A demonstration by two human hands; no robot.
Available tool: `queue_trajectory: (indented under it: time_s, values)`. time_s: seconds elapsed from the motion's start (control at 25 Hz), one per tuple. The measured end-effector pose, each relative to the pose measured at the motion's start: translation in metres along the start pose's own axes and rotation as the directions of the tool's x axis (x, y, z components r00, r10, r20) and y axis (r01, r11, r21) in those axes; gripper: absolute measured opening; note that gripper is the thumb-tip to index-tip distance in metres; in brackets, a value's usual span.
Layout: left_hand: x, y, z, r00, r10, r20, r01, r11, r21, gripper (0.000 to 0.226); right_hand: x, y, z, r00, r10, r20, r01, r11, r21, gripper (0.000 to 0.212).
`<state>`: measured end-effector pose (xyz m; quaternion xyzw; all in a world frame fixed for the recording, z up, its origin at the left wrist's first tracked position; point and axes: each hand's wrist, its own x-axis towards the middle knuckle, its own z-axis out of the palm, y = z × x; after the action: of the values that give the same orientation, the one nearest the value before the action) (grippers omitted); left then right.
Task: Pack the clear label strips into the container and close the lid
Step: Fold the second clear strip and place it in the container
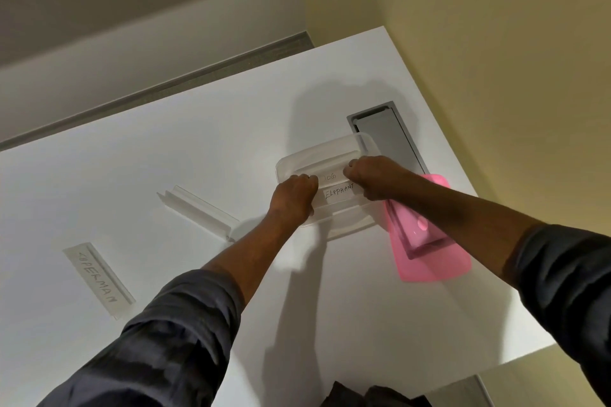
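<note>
From the head view, both hands, left (pixel 295 194) and right (pixel 370 176), are clenched on the ends of the "ELEPHANT" strip (pixel 340 191), seating it lengthwise in the clear container (pixel 291 160) near the desk's (pixel 165 149) far right corner. Two strips wait to the left: the plain strip (pixel 198 213) nearer the left grip, the "SUPERMAN" strip (pixel 99 279) toward the near left edge; the pink lid (pixel 436 261) lies just right.

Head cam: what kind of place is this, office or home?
Probably an office or meeting room, though not certain. The white table has a built-in grey cable hatch, typical of office desks. The plain walls carry a grey skirting strip, and nothing homely is in view.
</note>
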<state>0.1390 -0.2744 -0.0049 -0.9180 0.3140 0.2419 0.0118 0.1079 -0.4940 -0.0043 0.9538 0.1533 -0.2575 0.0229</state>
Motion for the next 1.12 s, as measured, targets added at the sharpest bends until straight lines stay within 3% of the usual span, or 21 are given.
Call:
queue_trajectory:
  time_s: [0.44,0.84,1.12]
  values:
    - [0.015,0.003,0.009,0.997,0.004,0.082,-0.01,0.998,0.065,0.045,0.014,0.002,0.015,1.0,-0.025,-0.014,0.025,0.999,-0.027,0.037]
    - [0.013,0.007,0.017,0.998,0.059,0.006,-0.059,0.985,0.159,0.038,0.014,0.0,0.013,1.0,-0.021,-0.013,0.02,0.998,-0.057,0.049]
    - [0.001,0.003,0.009,0.993,0.112,-0.045,-0.105,0.986,0.131,0.034,0.005,-0.004,0.002,0.998,0.04,-0.046,-0.037,0.997,0.072,0.057]
